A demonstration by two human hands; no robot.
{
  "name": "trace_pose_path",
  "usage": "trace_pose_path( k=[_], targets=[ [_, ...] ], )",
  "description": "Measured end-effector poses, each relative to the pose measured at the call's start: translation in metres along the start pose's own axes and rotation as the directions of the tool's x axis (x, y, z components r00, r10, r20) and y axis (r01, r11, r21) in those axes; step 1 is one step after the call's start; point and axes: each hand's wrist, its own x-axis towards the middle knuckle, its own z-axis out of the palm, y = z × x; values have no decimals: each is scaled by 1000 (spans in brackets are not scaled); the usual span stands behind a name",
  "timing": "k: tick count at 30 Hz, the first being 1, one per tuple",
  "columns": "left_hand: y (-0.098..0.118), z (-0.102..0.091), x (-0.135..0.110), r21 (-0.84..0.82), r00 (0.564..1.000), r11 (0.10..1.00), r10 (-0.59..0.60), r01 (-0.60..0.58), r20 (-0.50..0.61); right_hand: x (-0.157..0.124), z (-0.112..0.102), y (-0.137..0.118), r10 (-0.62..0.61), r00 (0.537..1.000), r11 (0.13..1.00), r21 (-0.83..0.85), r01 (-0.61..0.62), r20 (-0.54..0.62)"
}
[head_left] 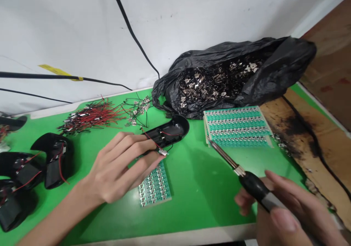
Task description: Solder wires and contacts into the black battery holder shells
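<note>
Currently, left hand point(120, 169), palm down, pinches a wired circuit board point(163, 152), partly hiding a circuit-board panel point(155, 187); right hand point(309, 209) grips a soldering iron point(252, 185).

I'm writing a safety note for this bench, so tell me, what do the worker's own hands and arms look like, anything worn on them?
Both the left hand and right hand are bare: no glove, ring or watch shows. The left forearm has no sleeve in view. The right hand is a little blurred, and its forearm is mostly out of frame.
</note>
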Motion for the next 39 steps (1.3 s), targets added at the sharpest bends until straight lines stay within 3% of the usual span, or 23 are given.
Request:
trace_pose_path(
  k=[2,4,9,13,18,22,33,39],
  targets=[
    [-1,1,0,1,1000,1000,26,-26,-8,10,4,-10,-16,999,996,-87,20,38],
    [-1,3,-2,4,999,999,37,-37,-27,25,8,-19,-79,985,984,-144,102,156],
    [2,9,-13,68,997,996,59,-56,-46,71,19,-27,-276,893,941,-88,326,355],
    [5,12,-18,70,996,996,58,-53,-67,106,31,-23,-363,730,861,-91,500,579],
    [6,12,-15,27,990,997,72,-70,-120,135,54,-12,-405,564,779,-52,625,719],
    [8,13,-16,25,987,997,78,-75,-141,142,70,-7,-376,477,739,-53,672,795],
    [18,12,-22,101,989,993,74,-62,-126,125,79,-4,-418,489,735,-31,677,766],
    [26,8,-21,92,998,996,18,-13,-58,115,80,5,-454,541,744,-34,668,708]
  ],
)
